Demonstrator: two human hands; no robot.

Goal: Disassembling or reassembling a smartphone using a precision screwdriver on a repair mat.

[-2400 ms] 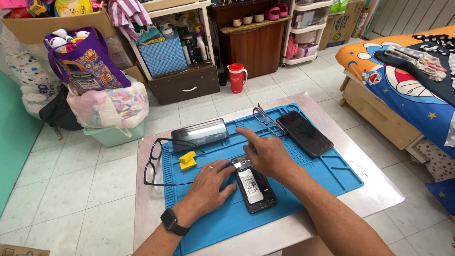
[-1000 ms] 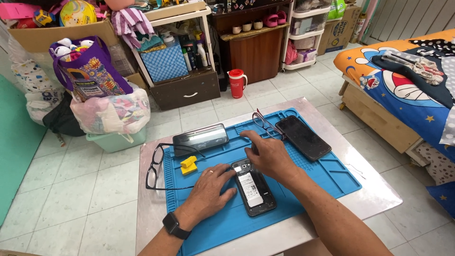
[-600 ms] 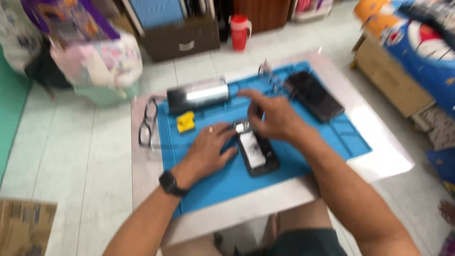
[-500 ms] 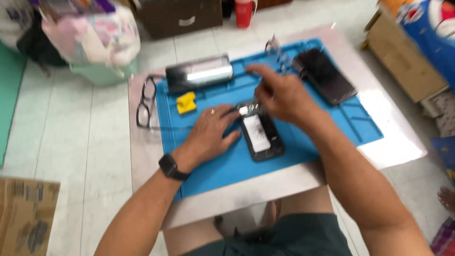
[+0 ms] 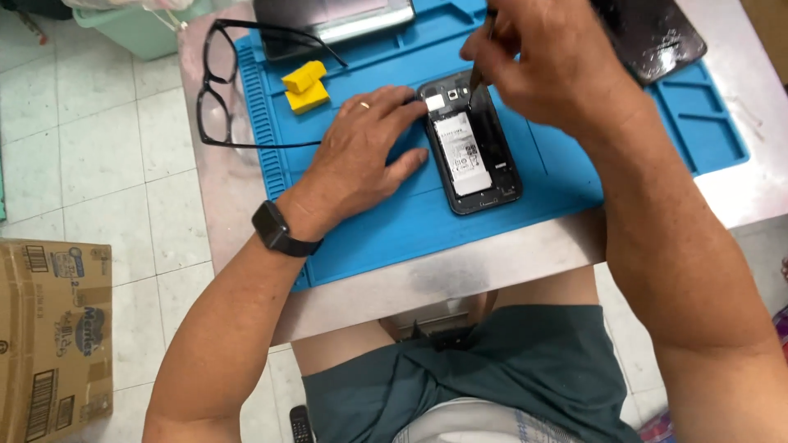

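left hand (image 5: pixel 361 152) spread, pressing beside opened phone (image 5: pixel 474 148) | right hand (image 5: pixel 546 61) pinching thin tool (image 5: pixel 476 75) at its far end | phone judged light, rigid, fragile inside; hold by edges

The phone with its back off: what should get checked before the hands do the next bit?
1. Open phone lies flat on the blue mat: ok.
2. Left hand steadies it, fingertips at its upper left edge: ok.
3. Right hand grips a thin tool: ok.
4. Tool tip sits on the right spot near the phone's top: cannot tell, the hand hides it.
5. Yellow block and glasses lie apart from the phone: ok.
6. Loose small parts on the mat: cannot tell.
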